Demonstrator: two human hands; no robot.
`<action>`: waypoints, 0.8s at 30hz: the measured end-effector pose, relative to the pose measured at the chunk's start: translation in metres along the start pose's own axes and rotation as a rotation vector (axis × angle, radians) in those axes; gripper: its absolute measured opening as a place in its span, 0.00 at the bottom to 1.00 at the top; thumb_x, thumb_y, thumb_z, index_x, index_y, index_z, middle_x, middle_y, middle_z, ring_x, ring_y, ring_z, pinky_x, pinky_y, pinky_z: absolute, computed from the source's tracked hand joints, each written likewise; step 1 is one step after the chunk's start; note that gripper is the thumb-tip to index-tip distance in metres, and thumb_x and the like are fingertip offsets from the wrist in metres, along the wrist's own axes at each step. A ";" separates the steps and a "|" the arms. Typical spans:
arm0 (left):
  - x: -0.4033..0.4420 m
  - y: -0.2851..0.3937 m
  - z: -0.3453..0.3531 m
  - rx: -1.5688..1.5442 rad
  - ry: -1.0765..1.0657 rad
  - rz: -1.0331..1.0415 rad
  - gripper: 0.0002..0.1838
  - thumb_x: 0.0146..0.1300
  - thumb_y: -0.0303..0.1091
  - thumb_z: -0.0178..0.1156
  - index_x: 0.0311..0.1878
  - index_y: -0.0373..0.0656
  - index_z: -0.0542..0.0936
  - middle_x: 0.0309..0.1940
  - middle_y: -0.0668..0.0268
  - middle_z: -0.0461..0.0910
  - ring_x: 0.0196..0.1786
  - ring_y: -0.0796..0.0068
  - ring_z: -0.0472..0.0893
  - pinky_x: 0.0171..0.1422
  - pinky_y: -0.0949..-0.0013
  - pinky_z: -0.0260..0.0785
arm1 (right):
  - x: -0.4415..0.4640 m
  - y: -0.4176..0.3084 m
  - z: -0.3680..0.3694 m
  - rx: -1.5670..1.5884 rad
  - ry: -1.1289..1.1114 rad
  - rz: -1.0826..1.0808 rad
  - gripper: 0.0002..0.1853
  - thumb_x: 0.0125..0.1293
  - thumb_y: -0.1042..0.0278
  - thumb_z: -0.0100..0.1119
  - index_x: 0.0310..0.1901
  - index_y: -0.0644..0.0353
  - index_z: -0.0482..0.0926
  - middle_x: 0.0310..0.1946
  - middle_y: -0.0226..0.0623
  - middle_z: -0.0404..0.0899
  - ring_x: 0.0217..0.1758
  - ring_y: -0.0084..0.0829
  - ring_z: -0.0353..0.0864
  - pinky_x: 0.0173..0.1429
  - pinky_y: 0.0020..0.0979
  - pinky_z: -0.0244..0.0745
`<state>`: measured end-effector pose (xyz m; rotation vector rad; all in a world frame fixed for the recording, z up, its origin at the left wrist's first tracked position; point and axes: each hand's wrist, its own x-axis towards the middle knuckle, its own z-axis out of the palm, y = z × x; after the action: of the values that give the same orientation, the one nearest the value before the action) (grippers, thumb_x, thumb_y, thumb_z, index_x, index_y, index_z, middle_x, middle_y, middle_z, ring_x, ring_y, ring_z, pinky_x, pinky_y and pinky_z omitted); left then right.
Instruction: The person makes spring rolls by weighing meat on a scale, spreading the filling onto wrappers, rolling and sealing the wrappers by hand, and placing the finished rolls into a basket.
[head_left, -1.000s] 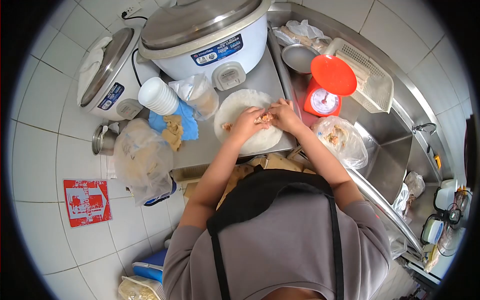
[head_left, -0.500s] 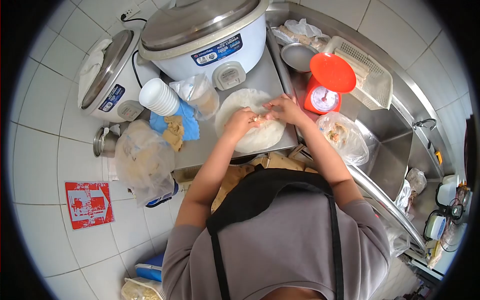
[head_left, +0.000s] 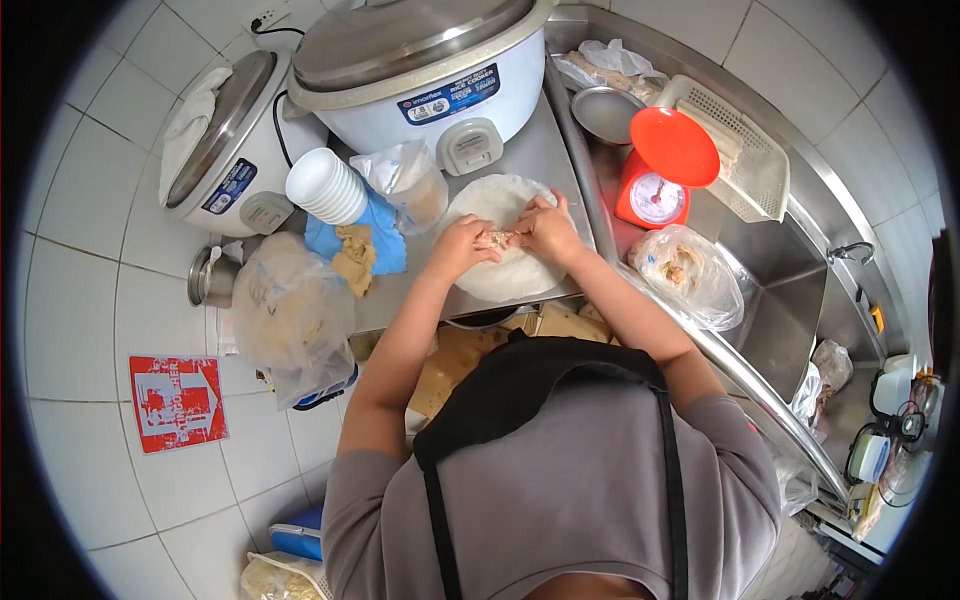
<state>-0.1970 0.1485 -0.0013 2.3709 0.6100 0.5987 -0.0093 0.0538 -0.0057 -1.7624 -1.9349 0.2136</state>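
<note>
A round, thin white wrapper sheet [head_left: 505, 283], perhaps a stack of them, lies flat on the steel worktop. On it sits a short strip of pale pinkish filling [head_left: 497, 240]. From the left, my left hand [head_left: 463, 248] pinches one end of the strip, its fingertips bent over the filling. My right hand [head_left: 549, 232] holds the other end, thumb and fingers closed on it. A knotted clear bag of similar filling [head_left: 688, 275] rests to the right at the sink's edge.
Two large rice cookers [head_left: 430, 95] stand behind. White stacked cups [head_left: 327, 187], a clear bag [head_left: 405, 185] and a blue cloth [head_left: 375, 240] are left of the wrapper. To the right are a red scale [head_left: 652, 195], a metal bowl [head_left: 607, 113] and a cream basket [head_left: 755, 180].
My hands have shifted slightly on the wrapper, and the filling strip between them shows more clearly. The camera view has moved a little, shifting the surroundings.
</note>
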 end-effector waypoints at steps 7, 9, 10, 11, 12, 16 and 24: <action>-0.001 -0.018 -0.012 0.045 -0.050 0.052 0.19 0.41 0.38 0.73 0.35 0.38 0.80 0.30 0.62 0.76 0.34 0.62 0.77 0.39 0.64 0.69 | 0.012 -0.021 0.025 -0.105 0.012 -0.009 0.11 0.47 0.49 0.65 0.29 0.43 0.86 0.30 0.19 0.79 0.48 0.28 0.70 0.70 0.59 0.40; -0.007 -0.014 -0.018 0.039 0.004 0.111 0.18 0.41 0.37 0.73 0.34 0.38 0.80 0.30 0.62 0.77 0.35 0.62 0.77 0.39 0.64 0.69 | 0.015 -0.025 0.023 -0.100 -0.005 0.024 0.12 0.47 0.49 0.65 0.29 0.45 0.86 0.30 0.20 0.79 0.49 0.28 0.70 0.71 0.59 0.40; -0.007 -0.018 -0.021 0.036 -0.022 0.090 0.19 0.41 0.37 0.73 0.34 0.38 0.80 0.30 0.62 0.77 0.35 0.62 0.77 0.39 0.64 0.69 | 0.016 -0.030 0.016 -0.090 -0.016 0.046 0.11 0.47 0.49 0.65 0.29 0.44 0.86 0.30 0.20 0.79 0.49 0.28 0.70 0.71 0.59 0.40; -0.009 -0.023 -0.023 0.031 -0.052 0.066 0.19 0.41 0.37 0.73 0.34 0.38 0.80 0.30 0.61 0.77 0.35 0.61 0.77 0.39 0.64 0.69 | 0.016 -0.035 0.013 -0.078 -0.029 0.071 0.11 0.48 0.49 0.65 0.29 0.44 0.86 0.30 0.20 0.79 0.49 0.28 0.70 0.71 0.58 0.40; -0.012 -0.027 -0.023 0.024 -0.084 0.040 0.19 0.41 0.37 0.73 0.35 0.38 0.80 0.30 0.61 0.77 0.35 0.61 0.77 0.39 0.64 0.69 | 0.016 -0.037 0.016 -0.095 -0.040 0.044 0.11 0.48 0.49 0.65 0.29 0.44 0.86 0.30 0.21 0.79 0.49 0.28 0.70 0.71 0.58 0.40; -0.013 -0.029 -0.027 -0.008 -0.063 0.106 0.18 0.42 0.36 0.73 0.36 0.38 0.80 0.29 0.61 0.76 0.34 0.62 0.77 0.38 0.65 0.69 | 0.021 -0.038 0.026 -0.136 -0.053 -0.007 0.12 0.49 0.48 0.64 0.30 0.43 0.85 0.30 0.22 0.79 0.49 0.29 0.70 0.71 0.59 0.39; -0.022 -0.028 -0.036 -0.034 -0.110 -0.034 0.16 0.47 0.32 0.70 0.41 0.38 0.82 0.28 0.61 0.77 0.33 0.62 0.77 0.40 0.66 0.69 | 0.029 -0.052 0.035 -0.162 -0.052 0.020 0.13 0.46 0.50 0.67 0.33 0.44 0.86 0.33 0.22 0.79 0.51 0.30 0.69 0.72 0.58 0.38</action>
<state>-0.2416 0.1723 0.0006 2.3394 0.5860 0.4569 -0.0726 0.0815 -0.0047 -1.8978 -2.0217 0.1138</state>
